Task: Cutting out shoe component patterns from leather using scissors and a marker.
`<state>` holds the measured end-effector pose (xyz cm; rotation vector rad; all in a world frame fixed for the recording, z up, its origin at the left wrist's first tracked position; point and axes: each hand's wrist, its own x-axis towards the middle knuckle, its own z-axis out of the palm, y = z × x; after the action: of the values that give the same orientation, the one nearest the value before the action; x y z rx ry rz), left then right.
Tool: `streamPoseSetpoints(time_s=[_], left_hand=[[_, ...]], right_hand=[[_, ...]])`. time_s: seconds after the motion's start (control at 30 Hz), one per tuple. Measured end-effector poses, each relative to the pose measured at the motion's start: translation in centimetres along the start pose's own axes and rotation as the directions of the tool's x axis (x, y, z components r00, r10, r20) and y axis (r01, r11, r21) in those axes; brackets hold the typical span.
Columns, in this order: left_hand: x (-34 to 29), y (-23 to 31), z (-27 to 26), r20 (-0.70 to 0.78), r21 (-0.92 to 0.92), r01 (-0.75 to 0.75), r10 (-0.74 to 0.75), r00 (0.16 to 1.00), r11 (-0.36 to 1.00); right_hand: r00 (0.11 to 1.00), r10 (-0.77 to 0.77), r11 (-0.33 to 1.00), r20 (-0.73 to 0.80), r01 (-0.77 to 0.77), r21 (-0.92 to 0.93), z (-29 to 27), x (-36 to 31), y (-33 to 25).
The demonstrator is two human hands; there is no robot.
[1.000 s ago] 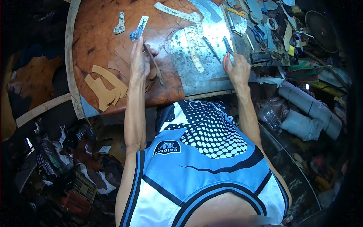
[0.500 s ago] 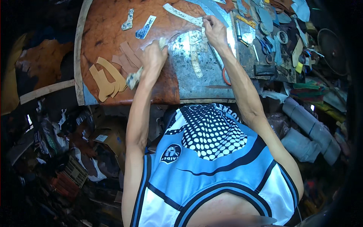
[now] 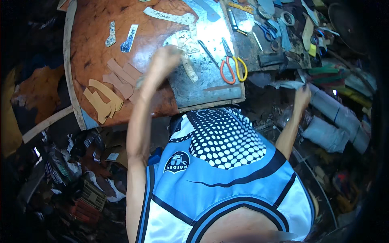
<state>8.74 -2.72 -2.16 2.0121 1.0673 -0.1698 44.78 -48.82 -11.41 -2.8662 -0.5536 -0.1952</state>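
While the left hand [image 3: 164,60] blurs above the metal sheet [image 3: 210,83], fingers curled, grip unclear, the scissors [image 3: 231,67] lie just to its right, untouched. The right hand [image 3: 302,96] is off the table edge, fingers unclear; bare metal lies below the scissors.

We see the right hand [image 3: 302,96] now off the grey metal cutting plate [image 3: 210,87], down by the bench's right edge; the left hand [image 3: 166,58] lifts, blurred.

Orange-handled scissors [image 3: 231,65] on metal sheet [image 3: 210,87]; tan leather cutouts [image 3: 103,101] left; tape roll [image 3: 288,18] far right.
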Motion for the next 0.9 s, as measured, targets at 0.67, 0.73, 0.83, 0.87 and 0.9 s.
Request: streamPoseSetpoints(time_s=[0.67, 0.73, 0.83, 0.87, 0.9], left_hand=[[-6.2, -1.5, -5.4, -0.278, 0.017, -0.034, 0.037, 0.960, 0.999], [-7.0, -2.4, -4.5, -0.261, 0.027, -0.010, 0.017, 0.965, 1.000], [-9.5, -2.0, -3.0, -0.251, -0.131, -0.133, 0.097, 0.963, 0.982], [-10.3, -2.0, -2.3, -0.252, -0.211, -0.184, 0.128, 0.959, 0.960], [-10.9, -2.2, -1.9, -0.157, -0.218, -0.131, 0.098, 0.983, 0.967]], right_hand=[[0.789, -0.562, 0.745, 0.249, 0.351, 0.567, -4.1, -13.5, -33.6], [0.720, -0.616, 0.770, 0.319, 0.465, 0.438, -1.7, -15.2, -38.6], [0.715, -0.658, 0.739, 0.237, 0.554, 0.384, 2.1, -16.0, -39.4], [0.713, -0.655, 0.746, 0.250, 0.560, 0.359, 3.3, -16.2, -39.1], [0.717, -0.656, 0.743, 0.234, 0.560, 0.367, 3.4, -16.2, -39.1]])
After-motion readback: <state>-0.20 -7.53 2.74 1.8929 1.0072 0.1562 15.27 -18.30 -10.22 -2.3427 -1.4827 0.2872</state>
